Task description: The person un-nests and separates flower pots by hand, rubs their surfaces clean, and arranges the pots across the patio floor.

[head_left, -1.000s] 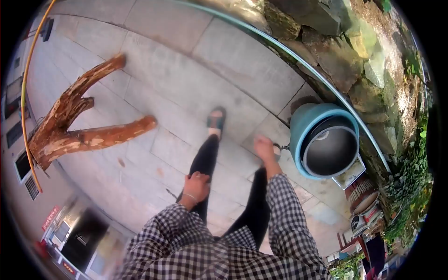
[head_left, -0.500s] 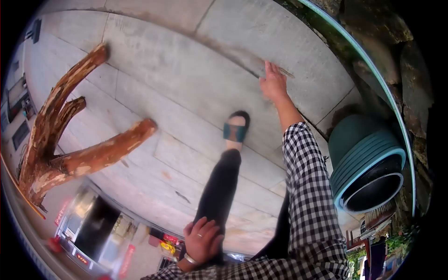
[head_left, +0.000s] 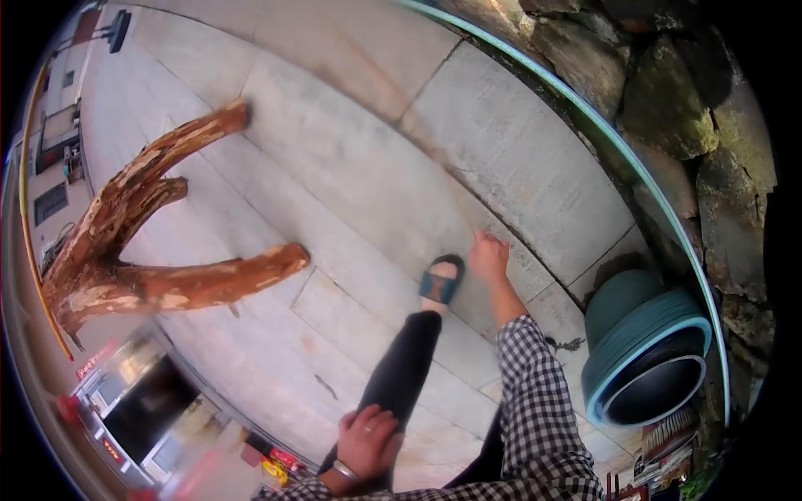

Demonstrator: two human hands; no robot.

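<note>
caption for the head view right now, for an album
Left hand on a dark-clad leg, right over paving; forked wood and stacked pots nearby.

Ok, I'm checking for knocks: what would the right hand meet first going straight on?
For the right hand, the way looks free over the paving slabs as far as shown; its height above them is unclear.

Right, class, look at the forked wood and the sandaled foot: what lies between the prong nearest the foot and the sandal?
Nothing but bare paving separates that prong from the sandal, as the head view shows.
</note>
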